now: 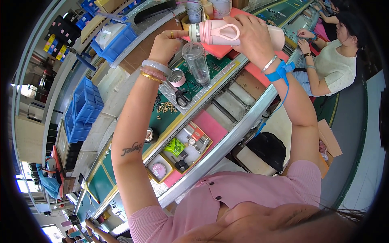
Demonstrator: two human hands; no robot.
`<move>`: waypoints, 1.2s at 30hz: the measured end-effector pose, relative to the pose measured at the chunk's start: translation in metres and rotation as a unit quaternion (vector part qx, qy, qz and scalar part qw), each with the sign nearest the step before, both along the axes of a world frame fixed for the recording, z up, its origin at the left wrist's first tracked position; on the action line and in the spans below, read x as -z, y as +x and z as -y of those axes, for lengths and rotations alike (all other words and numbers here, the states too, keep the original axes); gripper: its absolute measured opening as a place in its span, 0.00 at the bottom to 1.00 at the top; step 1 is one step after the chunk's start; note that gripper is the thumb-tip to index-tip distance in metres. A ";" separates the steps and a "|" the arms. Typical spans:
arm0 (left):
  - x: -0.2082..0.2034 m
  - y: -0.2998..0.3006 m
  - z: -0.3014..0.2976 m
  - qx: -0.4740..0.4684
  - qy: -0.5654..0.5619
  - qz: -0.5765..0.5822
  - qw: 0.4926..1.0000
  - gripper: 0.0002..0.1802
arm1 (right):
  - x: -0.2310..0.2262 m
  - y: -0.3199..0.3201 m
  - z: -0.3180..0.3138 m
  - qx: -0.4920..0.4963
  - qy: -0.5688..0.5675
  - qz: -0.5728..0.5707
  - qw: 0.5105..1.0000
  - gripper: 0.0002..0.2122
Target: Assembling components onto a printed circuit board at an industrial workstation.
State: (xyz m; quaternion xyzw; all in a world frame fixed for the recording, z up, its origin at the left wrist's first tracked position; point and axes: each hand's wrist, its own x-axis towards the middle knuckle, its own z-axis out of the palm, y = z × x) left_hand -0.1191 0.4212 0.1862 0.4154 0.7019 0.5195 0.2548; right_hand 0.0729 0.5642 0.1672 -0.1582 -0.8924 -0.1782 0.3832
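My right hand (255, 38) is wrapped round a pale pink insulated bottle (212, 32) with a loop handle, held lying nearly level. The bottle's steel-ringed end points left. Against that end is my left hand (164, 46), its fingers curled and the index finger stretched to the rim; whether it pinches something small there is hidden. Just below the ringed end, a clear plastic tumbler (196, 65) stands on the bench, slightly tilted in view. Beside it are a small pink-and-silver round container (176, 77) and black-handled scissors (183, 97).
Small brass-coloured parts (167, 107) lie on the green bench. Nearer me is an open drawer tray (190, 141) with odds and ends. Blue bins (83, 109) stand at the left. A co-worker (332, 60) sits at the right, and a metal rail (227, 133) edges the bench.
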 end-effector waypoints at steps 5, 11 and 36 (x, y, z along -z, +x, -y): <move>-0.002 0.002 0.001 0.002 -0.010 0.011 1.000 0.26 | 0.001 0.001 -0.001 -0.003 0.003 0.001 1.000 0.33; -0.001 0.000 0.001 0.000 -0.015 0.009 1.000 0.26 | 0.002 0.001 0.000 -0.004 0.002 -0.003 1.000 0.33; -0.003 -0.003 0.005 0.019 -0.026 -0.007 0.999 0.27 | 0.005 -0.002 0.000 -0.016 -0.007 -0.012 1.000 0.32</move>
